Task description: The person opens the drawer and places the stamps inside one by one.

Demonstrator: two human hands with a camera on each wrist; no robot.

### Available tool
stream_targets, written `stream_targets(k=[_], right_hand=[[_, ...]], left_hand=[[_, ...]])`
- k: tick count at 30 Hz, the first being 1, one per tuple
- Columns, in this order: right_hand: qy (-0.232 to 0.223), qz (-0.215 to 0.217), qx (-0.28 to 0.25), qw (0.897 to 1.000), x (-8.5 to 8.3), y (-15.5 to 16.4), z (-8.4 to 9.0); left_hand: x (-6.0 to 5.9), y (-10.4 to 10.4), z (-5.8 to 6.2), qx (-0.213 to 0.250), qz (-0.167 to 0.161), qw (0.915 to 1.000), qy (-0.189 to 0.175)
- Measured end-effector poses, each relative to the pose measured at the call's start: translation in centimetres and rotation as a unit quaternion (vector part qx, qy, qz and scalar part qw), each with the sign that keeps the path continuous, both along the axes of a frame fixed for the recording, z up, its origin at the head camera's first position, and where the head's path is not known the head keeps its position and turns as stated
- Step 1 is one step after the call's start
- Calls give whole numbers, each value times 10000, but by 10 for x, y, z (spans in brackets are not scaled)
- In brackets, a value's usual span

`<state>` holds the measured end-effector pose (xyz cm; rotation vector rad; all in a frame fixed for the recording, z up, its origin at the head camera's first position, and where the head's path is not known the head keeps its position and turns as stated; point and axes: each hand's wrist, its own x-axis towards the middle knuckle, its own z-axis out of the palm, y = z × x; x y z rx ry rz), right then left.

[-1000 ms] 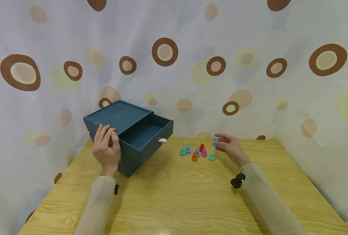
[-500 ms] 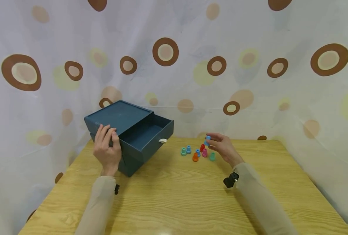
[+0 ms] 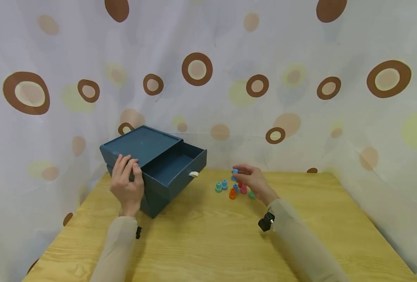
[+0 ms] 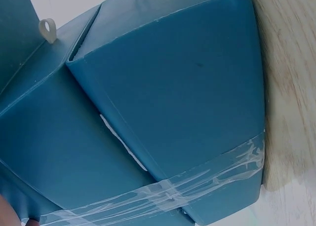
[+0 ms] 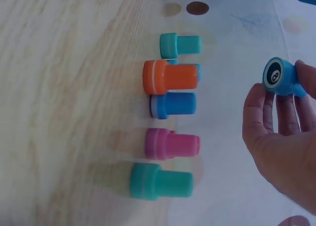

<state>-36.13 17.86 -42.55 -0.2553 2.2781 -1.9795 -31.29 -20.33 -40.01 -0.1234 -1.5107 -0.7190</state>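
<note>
In the head view, my right hand (image 3: 255, 183) pinches a light blue toy stamp (image 3: 234, 174) between thumb and fingers, raised above the table. Its round base, with a dark printed mark, faces the camera in the right wrist view. Below stand several more stamps, among them an orange stamp (image 5: 170, 77), a pink stamp (image 5: 173, 144) and a green stamp (image 5: 162, 182). The hand partly covers a red stamp. My left hand (image 3: 127, 190) rests on the near side of a dark blue drawer box (image 3: 143, 145), fingers over its top edge. The upper drawer (image 3: 174, 162) is pulled out.
A white loop tab (image 3: 193, 174) sticks out from the drawer front. Clear tape (image 4: 197, 186) runs across the box's side. The wooden table (image 3: 201, 243) ends at a patterned curtain (image 3: 222, 109) behind and at both sides.
My right hand has moved left with the blue stamp, from the right of the group to over it. The left hand stays on the box. The head view has tilted slightly up.
</note>
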Motion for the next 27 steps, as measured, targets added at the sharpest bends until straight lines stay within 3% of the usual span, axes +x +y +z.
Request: stream_targets(k=[7, 27], right_hand=[[279, 72, 21, 9996, -1, -12, 12], [408, 276, -248, 9985, -5, -35, 51]], left_hand=[[0, 0, -1, -3, -40, 10000, 7], [-1, 0, -1, 11, -44, 10000, 86]])
